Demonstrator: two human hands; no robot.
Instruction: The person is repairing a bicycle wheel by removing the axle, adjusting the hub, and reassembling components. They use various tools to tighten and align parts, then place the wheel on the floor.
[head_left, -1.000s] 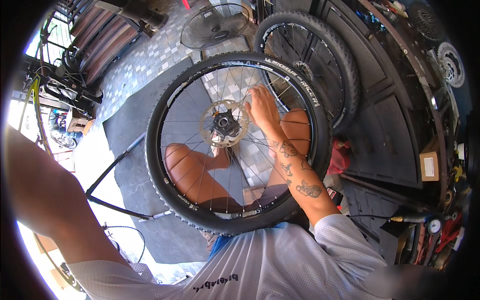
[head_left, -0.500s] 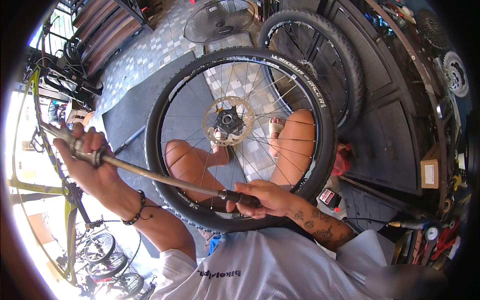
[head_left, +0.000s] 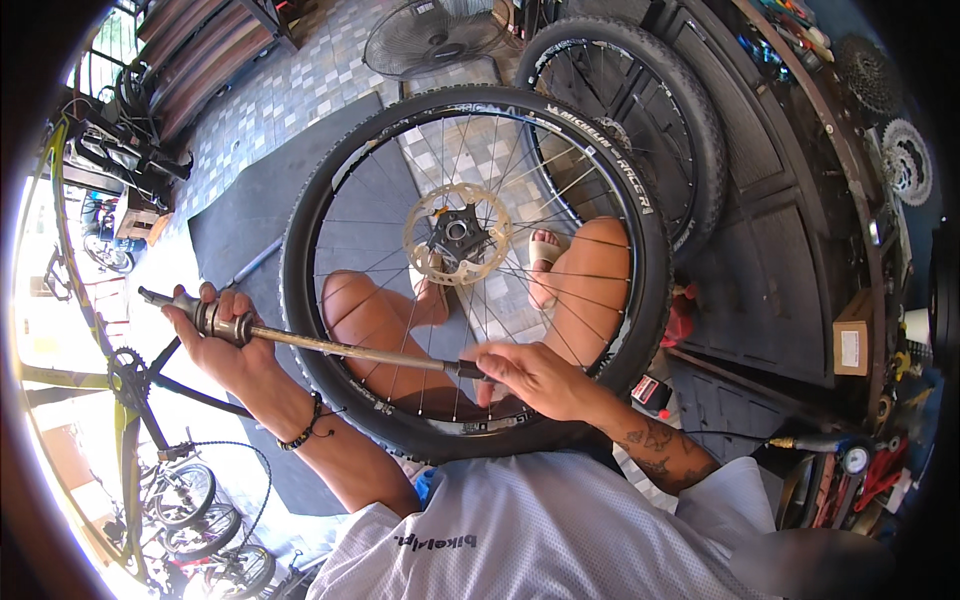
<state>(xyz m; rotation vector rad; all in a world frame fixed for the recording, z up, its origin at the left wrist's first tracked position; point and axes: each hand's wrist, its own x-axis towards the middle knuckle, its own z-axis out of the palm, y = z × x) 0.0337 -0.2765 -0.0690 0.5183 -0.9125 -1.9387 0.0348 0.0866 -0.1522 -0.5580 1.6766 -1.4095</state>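
Far left, a slim-tubed yellow-green bicycle frame (head_left: 65,379) shows against the glare beyond the left edge of the dark, flat-surfaced mat (head_left: 260,200). About that edge in view, my left hand (head_left: 232,350) is wrapped tight round the turned, silvery metal body of a long tool (head_left: 350,350), flanged collars showing beside my fingers; a bracelet (head_left: 311,414) of dark round beads circles my wrist. From the collars a smooth, brassy round rod runs to a dark, sleeve-like end. The tool's long axis lies crosswise before me, slanting down a little to the right: its narrow metal tip points left and slightly up in view, its dark end right.

Behind the rod, the bicycle wheel (head_left: 458,231) overlaps the mat's right edge, its face turned to me, axle pointing my way. The tyre is matt black rubber, the spokes thin, and a pale, perforated disc rotor (head_left: 460,280) surrounds the dark hub. The rod crosses the wheel's lower left; I cannot tell whether they touch. Over the wheel's lower part my right hand (head_left: 535,380), slightly blurred, curls thumb and fingers about the tool's dark end. Farther right, a knobbly-tyred second wheel (head_left: 705,150) stands before a dark panelled cabinet (head_left: 765,240).
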